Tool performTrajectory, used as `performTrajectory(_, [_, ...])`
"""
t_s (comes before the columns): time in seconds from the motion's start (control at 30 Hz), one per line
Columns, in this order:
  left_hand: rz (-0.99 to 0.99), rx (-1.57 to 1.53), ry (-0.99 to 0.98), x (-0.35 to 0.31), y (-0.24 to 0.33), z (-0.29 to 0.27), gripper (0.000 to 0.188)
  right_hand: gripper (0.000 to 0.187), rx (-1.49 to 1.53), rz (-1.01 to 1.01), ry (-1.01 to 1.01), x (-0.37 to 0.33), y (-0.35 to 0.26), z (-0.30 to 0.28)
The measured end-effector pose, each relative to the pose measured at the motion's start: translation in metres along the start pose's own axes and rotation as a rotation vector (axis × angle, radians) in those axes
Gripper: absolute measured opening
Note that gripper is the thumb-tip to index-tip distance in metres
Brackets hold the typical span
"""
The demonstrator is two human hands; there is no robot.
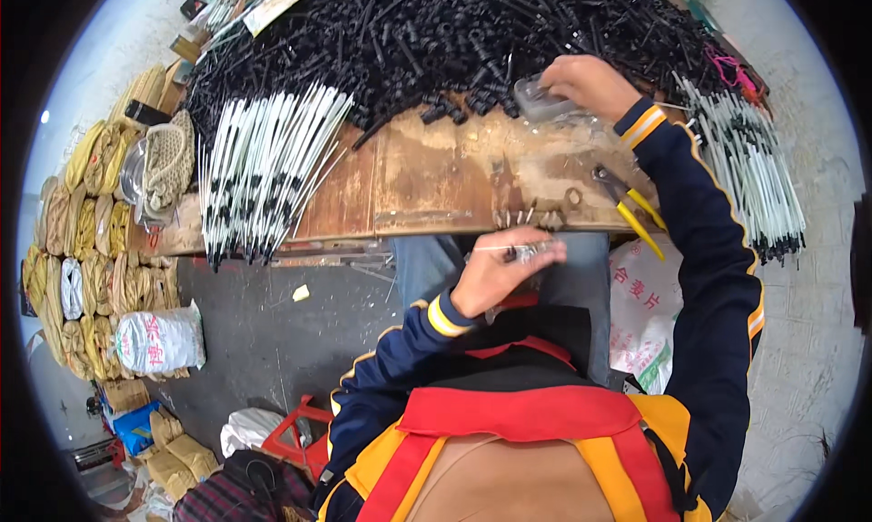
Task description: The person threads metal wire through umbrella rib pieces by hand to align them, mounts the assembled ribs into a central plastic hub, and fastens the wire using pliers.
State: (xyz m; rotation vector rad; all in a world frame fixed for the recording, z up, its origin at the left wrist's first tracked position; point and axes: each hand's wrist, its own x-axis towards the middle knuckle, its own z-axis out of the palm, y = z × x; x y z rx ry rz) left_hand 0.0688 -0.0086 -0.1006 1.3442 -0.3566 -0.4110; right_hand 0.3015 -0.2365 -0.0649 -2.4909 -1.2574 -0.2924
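Note:
My left hand (498,273) is closed just in front of the table's near edge, above my lap. It holds several small shiny pieces (534,248), too small to name, and a thin pale line shows by the fingers. Farther off, my right hand (589,84) is at a shallow clear plastic tray (538,104), its fingers bent down together over the rim. Whatever those fingertips grip is hidden. The tray rests on the wooden table (427,172), against a heap of black plastic parts (427,45).
Pliers with yellow handles (638,211) lie at the table's front right. Bundles of white rods with black ends lie left (272,159) and right (749,172). Several small brown pieces (531,217) sit at the front edge. Wrapped packages (91,240) are stacked left, near a red stool (304,436).

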Motion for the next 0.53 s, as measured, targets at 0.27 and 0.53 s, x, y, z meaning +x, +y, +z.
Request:
performTrajectory(0.27, [-0.027, -0.106, 0.032, -0.011, 0.012, 0.000, 0.019, 0.012, 0.123, -0.040, 0.075, -0.002, 0.018, 0.002])
performTrajectory(0.53, [0.094, 0.091, 0.058, -0.010, -0.004, -0.015, 0.020, 0.012, 0.244, 0.189, 0.209, -0.007, 0.009, -0.002])
